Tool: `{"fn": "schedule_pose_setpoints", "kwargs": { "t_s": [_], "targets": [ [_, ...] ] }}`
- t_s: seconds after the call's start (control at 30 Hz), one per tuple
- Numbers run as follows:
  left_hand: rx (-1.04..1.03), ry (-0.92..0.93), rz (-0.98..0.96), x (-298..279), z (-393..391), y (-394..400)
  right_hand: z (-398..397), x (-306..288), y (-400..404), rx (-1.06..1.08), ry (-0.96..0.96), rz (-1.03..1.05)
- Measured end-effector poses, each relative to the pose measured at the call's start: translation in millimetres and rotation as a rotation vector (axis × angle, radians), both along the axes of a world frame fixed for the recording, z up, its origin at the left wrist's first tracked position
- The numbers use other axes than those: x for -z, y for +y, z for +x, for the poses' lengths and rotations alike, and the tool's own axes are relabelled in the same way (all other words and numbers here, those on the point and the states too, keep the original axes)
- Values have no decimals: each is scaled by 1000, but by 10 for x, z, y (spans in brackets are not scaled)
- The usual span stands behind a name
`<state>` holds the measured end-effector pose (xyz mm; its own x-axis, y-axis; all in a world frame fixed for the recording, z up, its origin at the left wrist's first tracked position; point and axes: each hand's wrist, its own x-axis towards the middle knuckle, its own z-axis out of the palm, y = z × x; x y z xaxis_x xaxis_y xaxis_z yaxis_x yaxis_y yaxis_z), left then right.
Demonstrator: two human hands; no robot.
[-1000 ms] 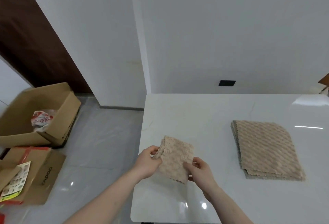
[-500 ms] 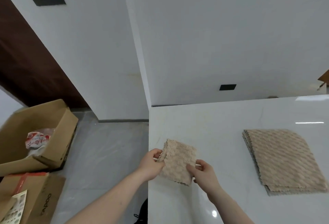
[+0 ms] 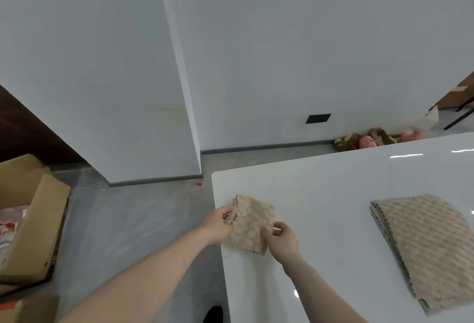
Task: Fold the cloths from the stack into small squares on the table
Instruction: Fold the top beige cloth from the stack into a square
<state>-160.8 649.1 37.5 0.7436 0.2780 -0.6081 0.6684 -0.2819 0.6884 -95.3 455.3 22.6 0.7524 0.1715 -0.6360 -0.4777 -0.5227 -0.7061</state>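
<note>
A small beige textured cloth, folded into a thick square, is held just above the near left corner of the white table. My left hand pinches its left edge. My right hand grips its lower right edge with thumb on top. A stack of unfolded beige cloths lies flat on the table to the right, apart from both hands.
Open cardboard boxes stand on the grey floor at the left. A white wall corner juts out beyond the table. Plush toys lie on the floor by the far wall. The table's left edge runs just beneath my left hand.
The view has tilted up and shifted left, revealing more floor and the toys. Both hands keep their hold on the folded cloth, which stays near the table's left corner.
</note>
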Motion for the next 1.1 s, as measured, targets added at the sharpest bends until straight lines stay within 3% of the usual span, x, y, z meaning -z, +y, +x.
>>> {"fn": "schedule_pose_setpoints", "kwargs": {
  "t_s": [0.33, 0.53, 0.87, 1.1],
  "targets": [
    [125, 61, 66, 233, 606, 514, 518, 327, 616, 18, -17, -47],
    [210, 73, 250, 373, 546, 549, 420, 323, 583, -49, 33, -101],
    [210, -75, 198, -123, -437, -413, -283, -391, -522, -106, -72, -21],
    [211, -168, 283, -443, -990, -1487, -734, -872, -1650, -163, -153, 74]
  ]
}}
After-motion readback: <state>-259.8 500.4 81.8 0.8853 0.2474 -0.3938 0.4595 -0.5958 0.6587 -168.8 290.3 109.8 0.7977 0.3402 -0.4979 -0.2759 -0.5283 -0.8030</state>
